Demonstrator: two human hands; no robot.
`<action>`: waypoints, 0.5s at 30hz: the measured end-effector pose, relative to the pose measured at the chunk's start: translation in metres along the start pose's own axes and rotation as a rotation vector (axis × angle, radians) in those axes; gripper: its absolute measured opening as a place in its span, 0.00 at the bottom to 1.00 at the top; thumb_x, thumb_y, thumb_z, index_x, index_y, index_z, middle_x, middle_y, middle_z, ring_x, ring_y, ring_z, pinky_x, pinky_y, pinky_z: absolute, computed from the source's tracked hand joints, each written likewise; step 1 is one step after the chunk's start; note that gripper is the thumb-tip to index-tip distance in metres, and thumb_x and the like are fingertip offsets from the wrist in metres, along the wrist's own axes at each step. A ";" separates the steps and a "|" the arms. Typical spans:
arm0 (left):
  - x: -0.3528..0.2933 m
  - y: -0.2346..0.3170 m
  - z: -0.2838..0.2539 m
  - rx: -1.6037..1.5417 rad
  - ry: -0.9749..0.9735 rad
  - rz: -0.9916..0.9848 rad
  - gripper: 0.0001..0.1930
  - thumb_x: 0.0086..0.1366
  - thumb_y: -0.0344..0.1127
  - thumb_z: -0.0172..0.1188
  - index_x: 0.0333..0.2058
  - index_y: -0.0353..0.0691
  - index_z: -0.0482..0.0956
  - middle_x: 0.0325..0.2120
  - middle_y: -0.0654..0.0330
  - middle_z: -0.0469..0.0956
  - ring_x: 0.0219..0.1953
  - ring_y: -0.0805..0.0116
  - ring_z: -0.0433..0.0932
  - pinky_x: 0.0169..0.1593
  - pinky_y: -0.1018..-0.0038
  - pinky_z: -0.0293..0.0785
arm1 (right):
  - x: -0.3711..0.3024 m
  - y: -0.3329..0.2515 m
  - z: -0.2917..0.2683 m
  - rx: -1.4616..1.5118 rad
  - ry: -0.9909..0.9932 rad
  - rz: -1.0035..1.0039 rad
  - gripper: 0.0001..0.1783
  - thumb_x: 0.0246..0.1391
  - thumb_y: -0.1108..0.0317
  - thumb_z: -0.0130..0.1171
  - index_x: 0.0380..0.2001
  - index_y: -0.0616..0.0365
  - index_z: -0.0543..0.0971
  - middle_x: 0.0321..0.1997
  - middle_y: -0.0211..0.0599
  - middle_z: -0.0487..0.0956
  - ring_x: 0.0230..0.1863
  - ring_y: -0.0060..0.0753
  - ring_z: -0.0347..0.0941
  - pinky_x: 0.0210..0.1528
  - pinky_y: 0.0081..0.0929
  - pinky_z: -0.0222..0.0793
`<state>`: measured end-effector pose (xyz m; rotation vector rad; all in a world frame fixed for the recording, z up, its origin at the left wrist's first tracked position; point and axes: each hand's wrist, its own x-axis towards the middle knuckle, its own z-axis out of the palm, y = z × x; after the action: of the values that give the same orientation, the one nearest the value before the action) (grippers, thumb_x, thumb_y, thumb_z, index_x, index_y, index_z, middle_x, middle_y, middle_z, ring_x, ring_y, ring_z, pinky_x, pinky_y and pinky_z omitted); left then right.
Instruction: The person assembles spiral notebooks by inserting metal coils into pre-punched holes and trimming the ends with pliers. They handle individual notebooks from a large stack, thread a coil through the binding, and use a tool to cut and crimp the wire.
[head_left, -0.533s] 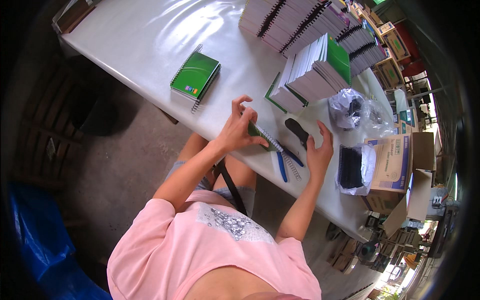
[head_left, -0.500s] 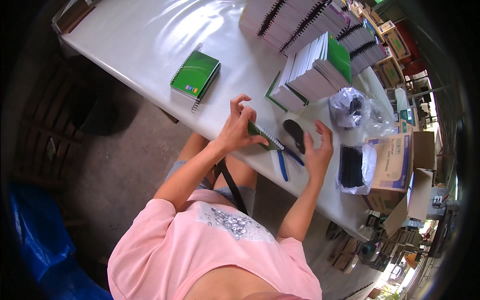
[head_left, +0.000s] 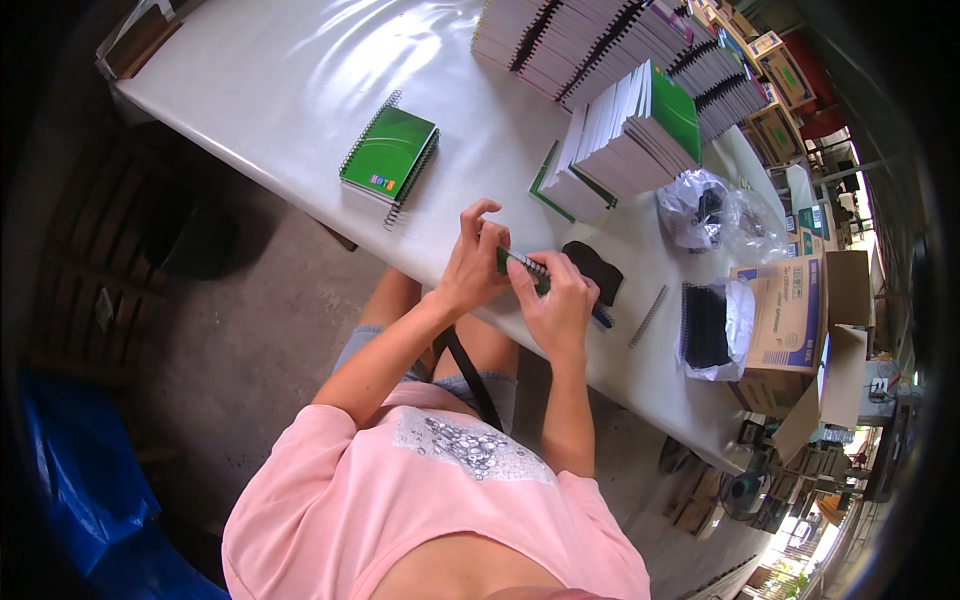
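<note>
Head view: left hand (head_left: 474, 266) and right hand (head_left: 561, 308) pinch one green notebook (head_left: 529, 264), each grip closed.

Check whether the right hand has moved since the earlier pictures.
Yes: the right hand moved left, away from the cardboard box, toward the left hand.

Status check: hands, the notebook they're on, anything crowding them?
Left hand gripping small green spiral notebook; right hand on its right end. Black object close beside right hand. Loose wire coil farther right, untouched.
</note>
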<state>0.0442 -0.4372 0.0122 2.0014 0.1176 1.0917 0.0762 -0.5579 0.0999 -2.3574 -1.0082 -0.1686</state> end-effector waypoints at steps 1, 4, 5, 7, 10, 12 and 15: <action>0.001 0.002 0.000 0.012 0.017 0.026 0.28 0.36 0.26 0.71 0.35 0.37 0.62 0.46 0.47 0.55 0.32 0.52 0.67 0.34 0.63 0.69 | 0.004 -0.001 0.004 -0.030 0.014 0.084 0.16 0.50 0.50 0.56 0.25 0.52 0.77 0.26 0.31 0.77 0.32 0.34 0.73 0.46 0.38 0.55; -0.001 -0.003 0.002 -0.003 0.007 0.006 0.29 0.35 0.26 0.72 0.34 0.37 0.61 0.45 0.47 0.55 0.33 0.53 0.67 0.33 0.63 0.69 | 0.015 -0.007 0.005 -0.100 0.001 0.203 0.16 0.47 0.53 0.57 0.20 0.55 0.76 0.22 0.35 0.77 0.28 0.39 0.74 0.42 0.37 0.59; -0.001 -0.003 0.002 0.000 0.007 0.006 0.29 0.35 0.26 0.72 0.34 0.37 0.61 0.45 0.47 0.55 0.33 0.53 0.67 0.33 0.63 0.69 | 0.018 -0.010 0.004 -0.142 -0.028 0.242 0.16 0.46 0.55 0.58 0.19 0.58 0.75 0.20 0.39 0.77 0.26 0.43 0.74 0.39 0.38 0.62; -0.001 -0.002 0.001 0.000 -0.020 0.010 0.29 0.35 0.27 0.73 0.33 0.37 0.61 0.43 0.48 0.56 0.33 0.53 0.66 0.33 0.63 0.69 | 0.024 -0.007 -0.001 -0.111 -0.090 0.285 0.16 0.45 0.57 0.57 0.18 0.59 0.75 0.20 0.39 0.77 0.25 0.44 0.74 0.38 0.35 0.63; -0.004 -0.008 0.001 -0.020 -0.054 -0.046 0.31 0.34 0.32 0.76 0.32 0.37 0.61 0.43 0.48 0.56 0.34 0.53 0.66 0.34 0.63 0.69 | 0.028 -0.005 -0.006 -0.056 -0.198 0.341 0.14 0.44 0.58 0.57 0.19 0.58 0.75 0.21 0.39 0.78 0.27 0.43 0.74 0.38 0.36 0.65; 0.000 -0.007 -0.003 -0.034 -0.066 -0.014 0.33 0.33 0.36 0.77 0.32 0.37 0.61 0.42 0.49 0.56 0.34 0.54 0.65 0.34 0.62 0.69 | 0.028 0.003 -0.011 -0.037 -0.240 0.354 0.13 0.44 0.58 0.56 0.21 0.57 0.76 0.23 0.38 0.78 0.29 0.41 0.75 0.38 0.38 0.64; 0.009 -0.003 -0.017 -0.079 -0.114 0.024 0.36 0.31 0.44 0.78 0.33 0.38 0.60 0.42 0.49 0.56 0.35 0.54 0.65 0.35 0.63 0.68 | 0.026 0.046 -0.031 0.614 -0.266 0.380 0.12 0.44 0.63 0.56 0.32 0.56 0.77 0.31 0.40 0.78 0.38 0.43 0.75 0.46 0.37 0.65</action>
<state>0.0379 -0.4204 0.0202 1.9934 -0.0089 0.9790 0.1298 -0.5848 0.1136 -1.9671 -0.5867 0.5369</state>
